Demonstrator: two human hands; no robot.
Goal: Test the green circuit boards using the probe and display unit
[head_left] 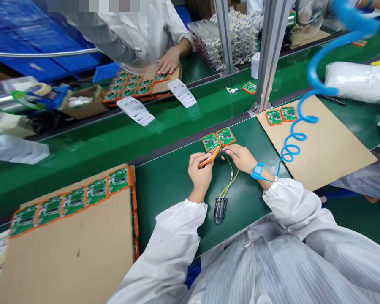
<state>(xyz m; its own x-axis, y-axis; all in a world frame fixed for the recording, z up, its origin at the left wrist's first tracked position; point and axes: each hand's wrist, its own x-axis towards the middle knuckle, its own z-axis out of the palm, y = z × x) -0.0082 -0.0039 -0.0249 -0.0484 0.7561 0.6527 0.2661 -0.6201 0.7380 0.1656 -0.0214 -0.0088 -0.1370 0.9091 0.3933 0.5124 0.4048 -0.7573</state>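
My left hand (pixel 200 173) grips an orange-framed circuit board (pixel 210 158), tilted nearly edge-on. Close to the board's far end, my right hand (pixel 240 157) is closed in a pinch; the small thing at its fingertips is too tiny to name. A blue wrist strap (pixel 258 171) circles my right wrist. Yellow wires (pixel 230 184) run from a black battery holder (pixel 221 210) on the green bench up towards both hands, where their ends are partly hidden. Just beyond my fingers, two more orange-framed green boards (pixel 226 136) lie side by side.
On the left, a cardboard sheet (pixel 72 253) carries a row of boards (pixel 74 202). Another cardboard sheet (pixel 323 143) at right holds two boards, below a coiled blue cord (pixel 299 137). A metal post (pixel 272 55) stands ahead; across the green conveyor (pixel 177 118), a co-worker's hand (pixel 169 61) touches boards.
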